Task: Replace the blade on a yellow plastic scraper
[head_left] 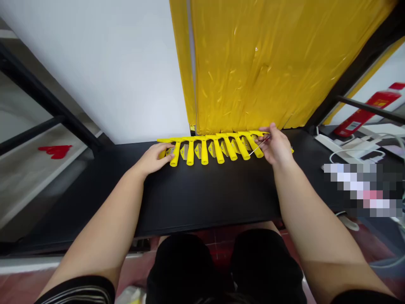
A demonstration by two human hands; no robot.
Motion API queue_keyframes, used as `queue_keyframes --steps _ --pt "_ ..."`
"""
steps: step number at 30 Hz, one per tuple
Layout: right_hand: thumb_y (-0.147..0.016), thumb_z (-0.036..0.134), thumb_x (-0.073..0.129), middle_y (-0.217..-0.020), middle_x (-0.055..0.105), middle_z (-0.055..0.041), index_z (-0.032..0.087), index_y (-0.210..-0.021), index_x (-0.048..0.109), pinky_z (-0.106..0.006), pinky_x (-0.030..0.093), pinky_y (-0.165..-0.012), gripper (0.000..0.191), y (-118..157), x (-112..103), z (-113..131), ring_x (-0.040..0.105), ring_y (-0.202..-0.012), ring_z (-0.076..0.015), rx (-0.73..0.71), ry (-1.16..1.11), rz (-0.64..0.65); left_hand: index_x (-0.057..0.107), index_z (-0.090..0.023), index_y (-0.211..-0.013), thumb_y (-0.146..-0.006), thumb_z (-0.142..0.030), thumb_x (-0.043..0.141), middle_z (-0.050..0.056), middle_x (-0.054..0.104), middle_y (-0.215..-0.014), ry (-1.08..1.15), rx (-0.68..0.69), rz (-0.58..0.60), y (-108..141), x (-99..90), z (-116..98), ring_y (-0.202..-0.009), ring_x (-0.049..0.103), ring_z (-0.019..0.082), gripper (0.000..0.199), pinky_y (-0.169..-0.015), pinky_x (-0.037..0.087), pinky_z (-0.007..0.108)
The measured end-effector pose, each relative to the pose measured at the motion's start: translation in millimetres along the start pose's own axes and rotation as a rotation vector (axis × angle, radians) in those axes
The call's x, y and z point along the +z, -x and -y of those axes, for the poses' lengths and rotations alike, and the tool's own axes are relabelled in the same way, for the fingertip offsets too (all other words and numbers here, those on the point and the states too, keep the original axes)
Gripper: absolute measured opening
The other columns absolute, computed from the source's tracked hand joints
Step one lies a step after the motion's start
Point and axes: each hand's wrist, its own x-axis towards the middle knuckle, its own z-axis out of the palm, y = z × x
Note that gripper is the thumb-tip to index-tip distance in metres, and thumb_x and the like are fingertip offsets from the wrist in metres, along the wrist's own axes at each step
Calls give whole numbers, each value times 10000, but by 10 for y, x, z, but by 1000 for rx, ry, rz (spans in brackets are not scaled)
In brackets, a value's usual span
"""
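On the far part of a black table (209, 194) lies a row of yellow tools (205, 153), side by side, handles toward us. Our right hand (274, 145) pinches a thin metal rod (257, 147), its tip beside a handle near the row's right end. Our left hand (155, 158) curls about the left end; whether it grips, we cannot tell. We would do well to steady the row and guide the tip lightly. Beyond hangs a yellow sheet (247, 67); a red bottle (370, 112) is far right.

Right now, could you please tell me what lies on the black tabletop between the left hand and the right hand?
The head view shows a row of yellow pieces between the left hand and the right hand.
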Motion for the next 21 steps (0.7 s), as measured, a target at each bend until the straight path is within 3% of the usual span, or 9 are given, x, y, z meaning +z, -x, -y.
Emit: queue_keyframes --steps 3,7,11,17,21 --pt "-791 682 807 -627 493 42 252 -882 639 -292 609 -643 471 -95 -141 17 599 -607 -150 88 -105 -80 703 -204 -1345 -922 -612 626 124 686 -1440 23 77 23 2 19 -7 -1365 604 331 593 -1222 417 509" --pt "-731 350 904 -794 693 26 251 -894 637 -227 604 -646 328 -140 -203 -6 681 -703 -125 205 -243 -159 698 -215 -1366 -912 -615 656 120 676 -1462 51 94 77 5 41 10 -1374 608 324 607 -1216 426 517" --pt "-729 188 865 -905 768 33 259 -850 544 -236 623 -686 351 -159 -177 -41 727 -772 -129 203 -293 -157 696 -212 -1368 -898 -646 662 129 675 -1462 64 63 82 7 45 32 -1372 609 340 640 -1209 429 539" --pt "-784 161 826 -939 787 46 262 -860 536 -270 652 -753 317 -172 -165 -63 753 -830 -135 174 -282 -84 721 -199 -1309 -883 -696 649 145 689 -1406 90 41 17 14 44 71 -1328 630 348 658 -1196 439 536" --pt "-741 223 894 -776 715 53 242 -840 593 -190 597 -613 318 -143 -137 -48 669 -653 -92 143 -224 -23 737 -215 -1257 -880 -700 655 135 699 -1360 98 16 -48 20 31 70 -1287 645 347 619 -1176 453 550"
